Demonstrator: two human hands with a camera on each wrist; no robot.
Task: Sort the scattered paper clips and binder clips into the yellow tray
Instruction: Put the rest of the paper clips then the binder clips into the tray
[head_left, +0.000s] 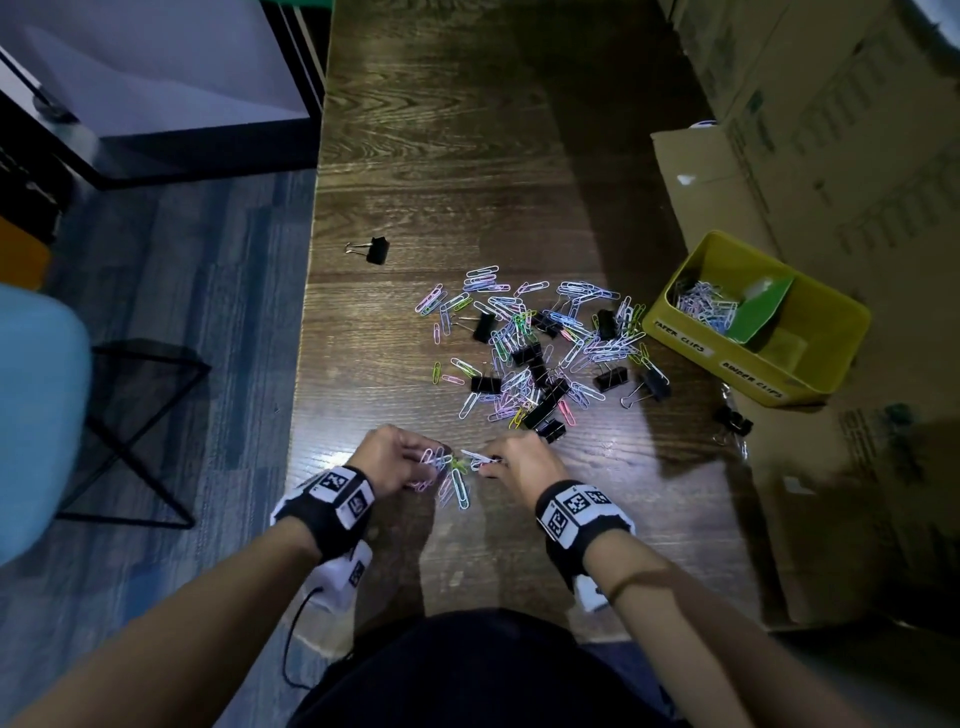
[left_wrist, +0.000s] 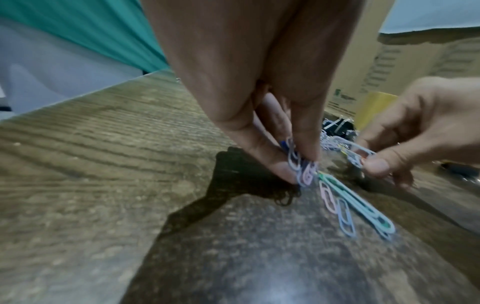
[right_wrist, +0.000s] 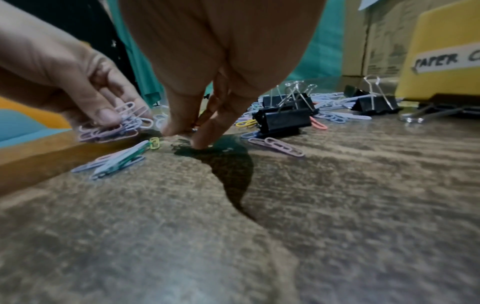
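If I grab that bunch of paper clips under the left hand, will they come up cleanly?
Probably not: the paper clips look hooked together, with several dangling, so strays may trail. They seem light, thin and smooth, so the left hand may drop some.

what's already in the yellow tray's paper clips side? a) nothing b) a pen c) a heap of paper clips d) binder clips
c: the head view shows a heap of paper clips in the yellow tray, behind the label that reads paper clips.
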